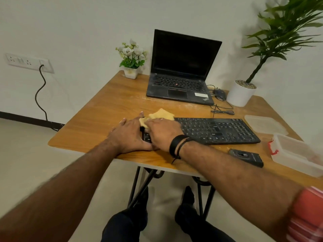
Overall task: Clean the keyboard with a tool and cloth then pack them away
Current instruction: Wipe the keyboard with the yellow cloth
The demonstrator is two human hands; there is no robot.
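Observation:
A black keyboard [218,131] lies across the wooden table [108,102] near its front edge. My right hand [163,131] presses a yellow cloth [161,114] onto the keyboard's left end, its fingers closed over the cloth. My left hand [128,135] lies flat at the keyboard's left edge, fingers spread, touching both the table and the keyboard. The left end of the keyboard is hidden under both hands. A small black tool [246,157] lies on the table in front of the keyboard's right part.
An open black laptop [181,70] stands at the back, with a mouse [219,93] and cable to its right. A clear plastic box [295,152] and its lid [264,124] sit at the right edge. A flower pot [131,73] and a potted plant [241,95] stand behind.

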